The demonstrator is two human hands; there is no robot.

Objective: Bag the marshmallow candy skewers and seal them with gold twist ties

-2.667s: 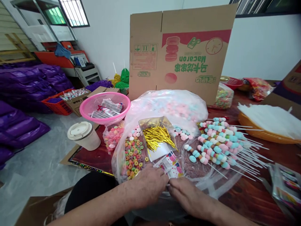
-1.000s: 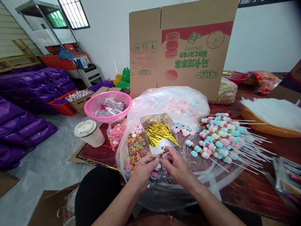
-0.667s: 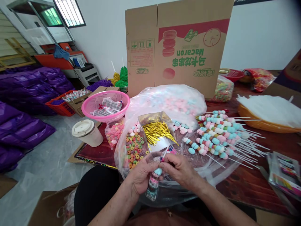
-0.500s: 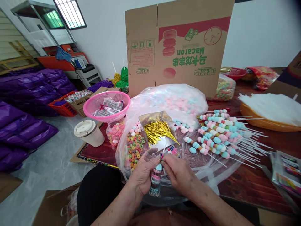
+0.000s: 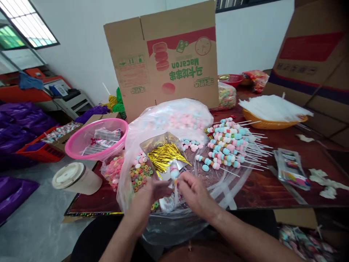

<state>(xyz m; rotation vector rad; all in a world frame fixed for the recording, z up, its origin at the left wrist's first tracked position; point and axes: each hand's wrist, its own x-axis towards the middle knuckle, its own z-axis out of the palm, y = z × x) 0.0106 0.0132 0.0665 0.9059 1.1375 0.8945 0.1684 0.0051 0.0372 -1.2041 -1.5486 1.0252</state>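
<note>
A marshmallow candy skewer (image 5: 174,171) stands nearly upright between my hands, its pink and blue pieces at the top and a white stick below. My right hand (image 5: 195,193) is closed, thumb and fingers pinching it just under the candy. Beside it, my left hand (image 5: 149,194) is blurred, its fingers stretched out towards the skewer. A pale printed wrapper (image 5: 167,203) lies beneath the hands; its contents are unclear. Just beyond are gold twist ties (image 5: 160,156) in an opened pouch. Ring-shaped candies (image 5: 140,177) lie to the left on the clear plastic sheet (image 5: 218,185).
Finished-looking marshmallow skewers (image 5: 226,145) are piled at right. A pink basket (image 5: 69,143) and lidded cup (image 5: 81,178) stand at left. Behind are a marshmallow bag (image 5: 174,112) and a cardboard box (image 5: 163,69). Flat packets (image 5: 291,169) and an orange basket (image 5: 267,123) sit further right.
The view has swung right. The skewer, earlier candy end down inside a wrapper in my left hand, is replaced by one pointing up at my right hand. My left fingers have loosened.
</note>
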